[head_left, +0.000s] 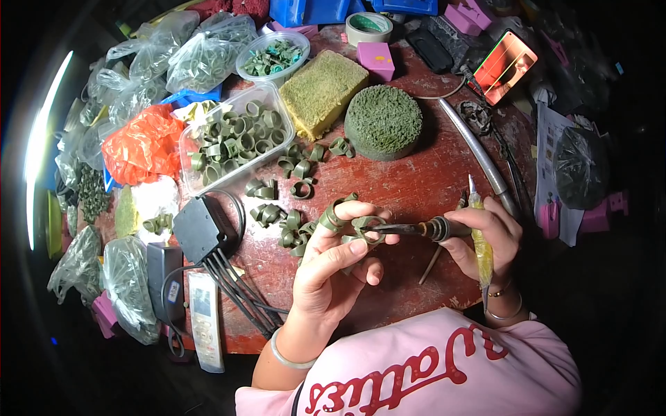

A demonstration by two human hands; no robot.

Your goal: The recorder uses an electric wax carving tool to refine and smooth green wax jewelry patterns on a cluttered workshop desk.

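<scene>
My left hand point(320, 274) pinches a dark green ring point(380, 238), which looks like wax, between thumb and fingers. Another green band point(330, 218) sits around its index finger. My right hand point(505, 232) grips a dark pen-like tool point(409, 229) resembling a soldering iron or wax pen, its tip at the held ring. The same hand also holds a slim pointed tool point(480, 236) wrapped in yellow, upright between the fingers. Just beyond my left hand, several loose green rings point(295, 229) lie on the table.
A clear tub point(284, 135) of green rings stands far left beside a yellow-green sponge block point(322, 90) and a round green block point(383, 123). A black box with cables point(207, 225) and a white remote point(205, 315) lie left. A metal tube point(475, 149) and phone point(505, 67) are right.
</scene>
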